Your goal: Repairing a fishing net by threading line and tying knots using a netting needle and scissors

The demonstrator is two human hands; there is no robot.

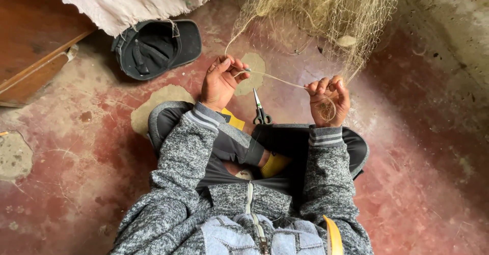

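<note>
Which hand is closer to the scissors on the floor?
Left, narrowly. The left hand is up-left of the scissors; the right hand is farther off to their right.

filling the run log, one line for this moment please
left hand: pinches cord | right hand: grips cord, net | scissors: on floor

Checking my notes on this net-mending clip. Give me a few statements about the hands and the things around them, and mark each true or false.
1. A cord runs between the left hand and the right hand. True.
2. The scissors are held in the right hand. False: they lie on the floor between the hands.
3. The net hangs above the right hand. True.
4. A black cap lies on the floor to the right of the net. False: it lies to the left.
</note>
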